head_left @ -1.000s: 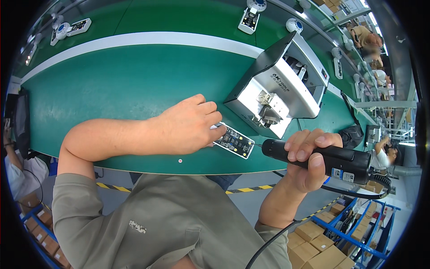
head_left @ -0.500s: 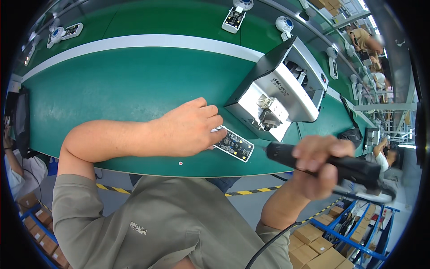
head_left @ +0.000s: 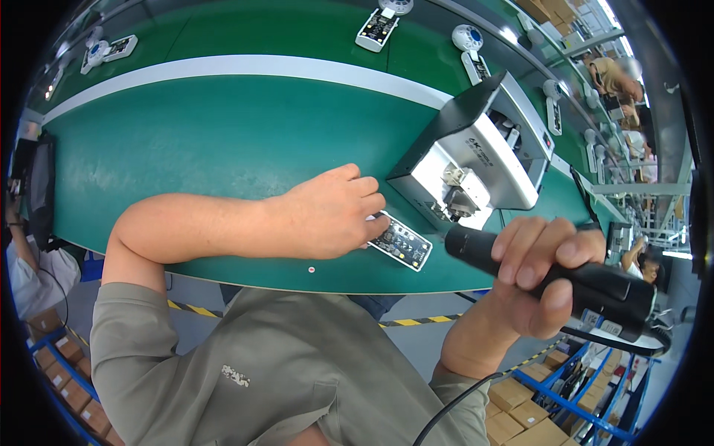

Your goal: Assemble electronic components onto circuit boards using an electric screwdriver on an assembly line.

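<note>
My left hand (head_left: 335, 212) is closed at the near-left end of a slim white housing with a black circuit board (head_left: 405, 244) in it, which lies on the green table. Its thumb and fingertips touch the end of the board and cover part of it. My right hand (head_left: 547, 271) wraps round a black corded electric screwdriver (head_left: 606, 297), held nearly level above the table's front edge. The screwdriver's nose points left, between the board and a silver screw feeder (head_left: 494, 152). Its bit is hard to make out.
A small round pinkish piece (head_left: 312, 270) lies near the front edge. Along the green conveyor (head_left: 223, 33) behind a white rail sit several white units with round heads (head_left: 467, 37). Cartons (head_left: 520, 394) and a blue rack stand at lower right. Other people work at both sides.
The view has shifted slightly, so the table things sit a little further right. The screwdriver's nose has risen slightly, and my right hand is less blurred. My left hand stays on the board.
</note>
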Action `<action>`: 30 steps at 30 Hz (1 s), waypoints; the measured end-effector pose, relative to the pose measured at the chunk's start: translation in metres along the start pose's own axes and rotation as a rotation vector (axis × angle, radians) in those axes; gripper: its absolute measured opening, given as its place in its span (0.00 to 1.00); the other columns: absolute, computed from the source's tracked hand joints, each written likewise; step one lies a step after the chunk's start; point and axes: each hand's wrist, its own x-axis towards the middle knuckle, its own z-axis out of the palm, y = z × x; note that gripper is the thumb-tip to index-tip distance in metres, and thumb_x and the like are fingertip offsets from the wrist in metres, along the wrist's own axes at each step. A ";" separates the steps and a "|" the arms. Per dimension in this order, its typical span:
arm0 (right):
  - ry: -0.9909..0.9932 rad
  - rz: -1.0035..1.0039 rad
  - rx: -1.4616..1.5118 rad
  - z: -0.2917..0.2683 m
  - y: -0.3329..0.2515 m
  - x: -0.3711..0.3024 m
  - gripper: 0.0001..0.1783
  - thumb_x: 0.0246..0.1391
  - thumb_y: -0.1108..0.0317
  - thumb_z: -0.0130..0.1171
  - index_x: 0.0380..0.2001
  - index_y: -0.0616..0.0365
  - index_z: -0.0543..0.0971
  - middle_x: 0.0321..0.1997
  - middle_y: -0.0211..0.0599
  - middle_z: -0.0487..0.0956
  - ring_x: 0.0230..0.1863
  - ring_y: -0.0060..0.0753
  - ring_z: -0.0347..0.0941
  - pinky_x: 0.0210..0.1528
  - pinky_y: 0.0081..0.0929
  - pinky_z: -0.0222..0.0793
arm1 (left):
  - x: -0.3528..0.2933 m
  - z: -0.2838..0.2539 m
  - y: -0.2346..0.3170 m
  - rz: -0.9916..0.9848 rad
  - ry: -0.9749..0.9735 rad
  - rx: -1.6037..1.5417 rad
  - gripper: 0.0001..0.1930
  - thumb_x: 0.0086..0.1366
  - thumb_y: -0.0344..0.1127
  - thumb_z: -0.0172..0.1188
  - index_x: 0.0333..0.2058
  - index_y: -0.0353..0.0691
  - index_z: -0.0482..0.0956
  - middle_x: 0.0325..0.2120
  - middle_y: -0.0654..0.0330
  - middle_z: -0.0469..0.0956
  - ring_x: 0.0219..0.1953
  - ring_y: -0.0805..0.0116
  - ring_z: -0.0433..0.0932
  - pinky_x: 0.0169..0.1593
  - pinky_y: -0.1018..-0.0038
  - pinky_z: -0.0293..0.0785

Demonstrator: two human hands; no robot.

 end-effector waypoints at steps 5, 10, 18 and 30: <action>0.033 0.062 0.068 0.017 0.015 -0.024 0.19 0.45 0.67 0.67 0.38 0.54 0.70 0.21 0.33 0.75 0.20 0.28 0.71 0.28 0.25 0.70 | 0.003 0.000 0.001 0.013 0.016 0.022 0.15 0.51 0.42 0.62 0.37 0.43 0.77 0.30 0.62 0.68 0.34 0.66 0.65 0.41 0.71 0.62; -0.139 0.053 0.052 0.017 0.031 -0.022 0.15 0.53 0.63 0.58 0.43 0.53 0.68 0.22 0.29 0.73 0.20 0.24 0.69 0.30 0.23 0.68 | -0.001 0.002 0.001 -0.011 0.034 0.018 0.14 0.50 0.41 0.63 0.35 0.44 0.77 0.30 0.63 0.68 0.34 0.66 0.66 0.40 0.71 0.63; -0.140 0.090 0.025 0.027 0.035 -0.022 0.15 0.52 0.65 0.59 0.40 0.53 0.68 0.22 0.30 0.73 0.20 0.24 0.70 0.29 0.23 0.69 | -0.001 -0.001 0.000 -0.003 0.031 0.005 0.14 0.50 0.42 0.62 0.34 0.44 0.77 0.29 0.62 0.68 0.34 0.66 0.66 0.40 0.71 0.63; -0.173 0.118 0.032 0.029 0.034 -0.023 0.15 0.49 0.69 0.62 0.38 0.54 0.68 0.21 0.30 0.73 0.20 0.25 0.71 0.29 0.23 0.70 | 0.001 -0.005 -0.001 0.027 0.055 -0.001 0.08 0.55 0.37 0.56 0.30 0.43 0.80 0.26 0.60 0.74 0.32 0.65 0.69 0.40 0.71 0.63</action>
